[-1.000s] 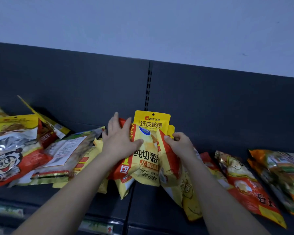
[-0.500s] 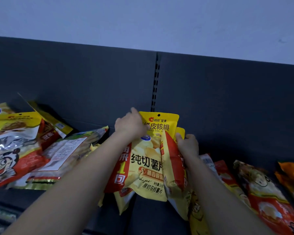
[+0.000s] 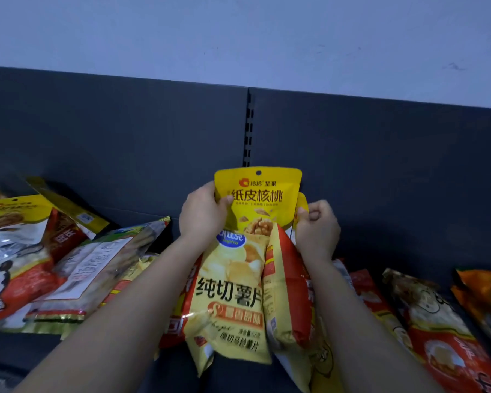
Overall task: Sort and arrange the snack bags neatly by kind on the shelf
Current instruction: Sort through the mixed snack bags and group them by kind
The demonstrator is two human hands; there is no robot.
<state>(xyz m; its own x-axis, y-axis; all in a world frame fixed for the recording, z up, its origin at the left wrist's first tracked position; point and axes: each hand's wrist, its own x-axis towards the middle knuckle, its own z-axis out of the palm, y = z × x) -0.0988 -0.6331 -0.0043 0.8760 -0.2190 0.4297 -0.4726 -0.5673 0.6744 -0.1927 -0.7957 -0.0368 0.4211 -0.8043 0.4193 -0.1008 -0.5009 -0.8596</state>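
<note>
A yellow walnut bag (image 3: pixel 260 197) stands upright against the dark back panel at the shelf's middle. My left hand (image 3: pixel 203 214) grips its left edge, thumb on the front. My right hand (image 3: pixel 316 225) pinches the edge of a second yellow bag (image 3: pixel 302 205) behind it. In front leans a pale yellow potato chip bag (image 3: pixel 230 296), with a red and yellow bag (image 3: pixel 287 290) edge-on beside it. More red and yellow bags lie under my forearms, partly hidden.
A heap of mixed bags (image 3: pixel 40 265) lies on the left of the shelf. Red and gold bags (image 3: pixel 434 321) and an orange bag (image 3: pixel 485 302) lie flat on the right. The slotted upright (image 3: pixel 248 129) divides the back panel. The shelf's front edge (image 3: pixel 0 375) runs along the bottom.
My left hand has gone from lying over the chip bags to gripping the walnut bag's left edge. The right hand has shifted up behind the stack. The walnut bag shows more of its front.
</note>
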